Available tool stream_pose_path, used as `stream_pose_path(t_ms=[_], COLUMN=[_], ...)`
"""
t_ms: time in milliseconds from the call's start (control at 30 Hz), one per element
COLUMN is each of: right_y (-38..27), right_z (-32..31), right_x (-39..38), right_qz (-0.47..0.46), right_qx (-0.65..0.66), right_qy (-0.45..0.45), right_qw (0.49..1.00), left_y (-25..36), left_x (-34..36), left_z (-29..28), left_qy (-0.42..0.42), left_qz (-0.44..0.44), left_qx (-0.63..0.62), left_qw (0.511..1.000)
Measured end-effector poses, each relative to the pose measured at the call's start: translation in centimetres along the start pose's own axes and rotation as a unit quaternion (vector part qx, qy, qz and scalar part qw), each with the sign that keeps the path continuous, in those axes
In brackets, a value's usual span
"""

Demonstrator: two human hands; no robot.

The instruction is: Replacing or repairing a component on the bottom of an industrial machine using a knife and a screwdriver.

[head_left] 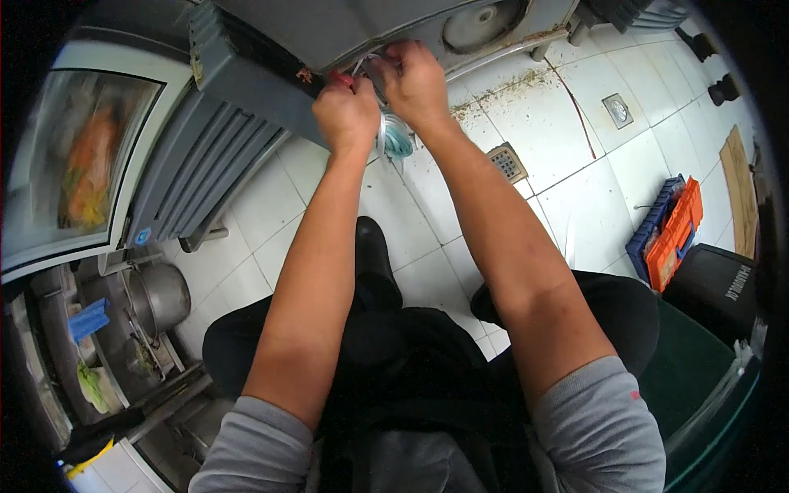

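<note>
Two hands meet at the open underside of a grey machine (271, 90), where thin wires (362, 64) come out. The left hand (347, 111) is closed in a fist around a small red piece (340, 80) at the machine's edge; the right hand (415, 82) is curled, its fingers pinching the wires just beside it. A coil of pale blue-green tubing (397, 141) hangs below the two wrists, partly hidden by them. Both forearms cover much of the white tiled floor (575, 205). On the floor, a drain grate (507, 162) lies near the right forearm. Further right sit a blue and orange toolbox (670, 234) and a black case (715, 283). At far left stand a glass-fronted cabinet (78, 164) and a metal pot (160, 297).
</note>
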State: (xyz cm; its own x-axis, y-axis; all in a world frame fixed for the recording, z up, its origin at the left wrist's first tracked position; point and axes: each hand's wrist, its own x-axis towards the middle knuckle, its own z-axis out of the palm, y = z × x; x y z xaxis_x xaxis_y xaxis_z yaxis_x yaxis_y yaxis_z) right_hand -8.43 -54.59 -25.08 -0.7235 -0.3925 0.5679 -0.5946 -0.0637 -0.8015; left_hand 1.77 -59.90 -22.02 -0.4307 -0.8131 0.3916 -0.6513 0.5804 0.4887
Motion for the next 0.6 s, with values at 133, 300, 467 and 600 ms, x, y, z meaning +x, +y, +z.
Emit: stream_pose_path(t_ms=[133,300,467,600], right_y=[-0.4,-2.1,-2.2,-2.6], right_z=[0.0,-0.4,-1.7,-1.7], right_x=[0.0,0.9,1.9,3.0], right_qz=[0.013,0.107,0.025,-0.001], right_qx=[-0.041,0.067,-0.117,-0.210], right_qy=[-0.038,-0.034,-0.112,-0.124], right_qw=[0.998,0.991,0.986,0.970], left_y=[1.6,-0.4,-0.3,-2.2], left_x=[-0.3,0.2,0.0,-0.3], left_z=[-0.8,-1.8,-4.9,-3.3], left_qy=[0.035,-0.035,-0.118,-0.114], left_qz=[-0.046,-0.235,-0.253,-0.165], left_qx=[-0.094,-0.371,-0.406,-0.217], left_qw=[0.994,0.898,0.870,0.955])
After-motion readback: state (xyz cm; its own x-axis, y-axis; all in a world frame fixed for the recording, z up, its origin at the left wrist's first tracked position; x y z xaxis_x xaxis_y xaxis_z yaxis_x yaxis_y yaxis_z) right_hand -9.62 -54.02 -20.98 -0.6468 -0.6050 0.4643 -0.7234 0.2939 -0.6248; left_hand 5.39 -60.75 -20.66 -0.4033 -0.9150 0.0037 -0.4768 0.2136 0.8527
